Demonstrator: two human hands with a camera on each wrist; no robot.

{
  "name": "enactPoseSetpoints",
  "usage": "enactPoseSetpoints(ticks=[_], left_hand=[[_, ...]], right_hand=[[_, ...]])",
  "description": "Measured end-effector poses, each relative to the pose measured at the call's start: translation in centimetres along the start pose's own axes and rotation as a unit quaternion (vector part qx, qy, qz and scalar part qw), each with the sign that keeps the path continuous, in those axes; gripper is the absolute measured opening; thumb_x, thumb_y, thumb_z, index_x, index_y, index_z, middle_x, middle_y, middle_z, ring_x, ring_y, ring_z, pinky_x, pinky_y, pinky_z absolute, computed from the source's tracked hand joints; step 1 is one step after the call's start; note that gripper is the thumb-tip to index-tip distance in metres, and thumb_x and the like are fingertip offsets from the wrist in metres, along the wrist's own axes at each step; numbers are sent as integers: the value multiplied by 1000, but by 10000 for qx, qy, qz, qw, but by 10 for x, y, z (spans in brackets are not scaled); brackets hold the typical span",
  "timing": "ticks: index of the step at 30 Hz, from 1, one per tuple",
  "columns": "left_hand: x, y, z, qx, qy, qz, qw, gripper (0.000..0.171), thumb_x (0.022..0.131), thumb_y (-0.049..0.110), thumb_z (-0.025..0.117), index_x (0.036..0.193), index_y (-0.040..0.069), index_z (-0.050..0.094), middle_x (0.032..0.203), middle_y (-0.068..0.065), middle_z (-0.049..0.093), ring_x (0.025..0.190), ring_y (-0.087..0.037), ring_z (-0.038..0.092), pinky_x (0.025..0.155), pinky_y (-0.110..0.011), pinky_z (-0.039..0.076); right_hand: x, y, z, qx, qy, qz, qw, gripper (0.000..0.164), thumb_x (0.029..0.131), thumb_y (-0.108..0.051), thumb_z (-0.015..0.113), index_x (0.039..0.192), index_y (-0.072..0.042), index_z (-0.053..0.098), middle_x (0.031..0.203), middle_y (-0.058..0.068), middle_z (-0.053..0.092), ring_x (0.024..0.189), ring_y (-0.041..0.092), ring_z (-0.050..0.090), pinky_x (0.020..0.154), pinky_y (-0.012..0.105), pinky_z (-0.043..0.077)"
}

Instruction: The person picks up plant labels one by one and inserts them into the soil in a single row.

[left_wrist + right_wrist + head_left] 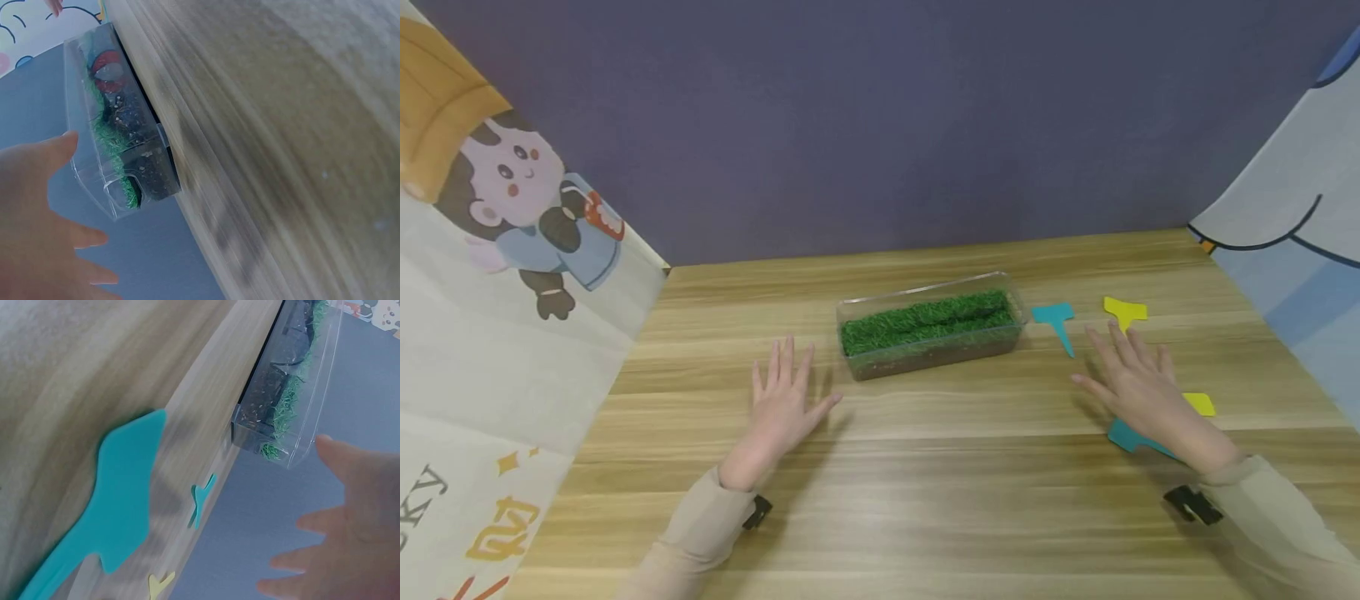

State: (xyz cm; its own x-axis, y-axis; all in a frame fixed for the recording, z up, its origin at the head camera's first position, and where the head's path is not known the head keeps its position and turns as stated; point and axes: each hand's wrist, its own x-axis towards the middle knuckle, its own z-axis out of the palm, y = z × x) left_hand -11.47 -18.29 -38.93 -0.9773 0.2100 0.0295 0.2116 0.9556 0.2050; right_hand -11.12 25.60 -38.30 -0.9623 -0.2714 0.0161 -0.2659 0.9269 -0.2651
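Note:
A clear plastic box (pixel 936 354) with strips of green artificial grass (pixel 925 321) over dark soil stands on the table. Left of it, my left hand (pixel 780 410) hovers with fingers spread, holding nothing. My right hand (pixel 1138 387) is spread over the plant labels on the right, also holding nothing. A teal T-shaped plant label (pixel 1055 318) lies beside the box, with a yellow label (pixel 1125 310) to its right. Partly under the right hand in the head view are another teal label (pixel 1126 436) and a second yellow label (pixel 1201 404). In the right wrist view a teal label (pixel 128 487) looms close.
The wood-grain table (pixel 925 500) meets a dark blue-grey panel (pixel 925 125) at its back edge. A cartoon-printed cloth (pixel 475 350) hangs at the left, and another printed cloth (pixel 1292 250) at the right. Dark wrist cameras sit below both wrists.

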Motion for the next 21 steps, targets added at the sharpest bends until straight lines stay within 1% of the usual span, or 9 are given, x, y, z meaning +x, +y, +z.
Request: enactPoseSetpoints(ticks=[5, 12, 15, 19, 21], left_hand=[[0, 1, -1, -35, -46, 1, 10000, 80, 84, 55, 44, 141, 6, 16, 145, -19, -6, 132, -35, -8, 104, -54, -13], [1, 1, 0, -180, -4, 10, 9998, 78, 85, 52, 45, 140, 5, 18, 145, -19, -6, 132, -35, -7, 105, -54, -13], [2, 2, -1, -249, 3, -3, 9997, 76, 86, 52, 45, 140, 5, 19, 145, -19, -4, 132, -35, -7, 105, -54, -12], [2, 3, -3, -414, 75, 11, 9991, 74, 87, 51, 43, 139, 4, 21, 145, -20, 0, 132, -37, -2, 105, -55, -9], [3, 5, -5, -557, 121, 30, 9984, 72, 88, 50, 42, 139, 3, 22, 145, -21, 2, 132, -38, 1, 106, -56, -7]], right_hand=[[1, 0, 0, 5, 70, -40, 10000, 72, 91, -44, 39, 141, -3, 7, 140, 34, -1, 122, 56, 8, 90, 75, 2], [3, -2, -2, 206, 178, -65, 9996, 71, 92, -43, 40, 141, -1, 11, 140, 34, 0, 123, 54, 6, 91, 74, -3], [6, -4, -3, 253, 201, -111, 9994, 70, 92, -42, 41, 141, -3, 9, 139, 35, 2, 124, 54, 5, 91, 74, -4], [11, -5, -6, 324, 140, -145, 9993, 70, 92, -41, 41, 142, -7, 7, 139, 35, 5, 124, 53, 5, 92, 74, -3], [15, -6, -7, 380, 75, -125, 9992, 70, 91, -42, 41, 141, -5, 9, 139, 35, 6, 124, 53, 6, 92, 73, -2]])
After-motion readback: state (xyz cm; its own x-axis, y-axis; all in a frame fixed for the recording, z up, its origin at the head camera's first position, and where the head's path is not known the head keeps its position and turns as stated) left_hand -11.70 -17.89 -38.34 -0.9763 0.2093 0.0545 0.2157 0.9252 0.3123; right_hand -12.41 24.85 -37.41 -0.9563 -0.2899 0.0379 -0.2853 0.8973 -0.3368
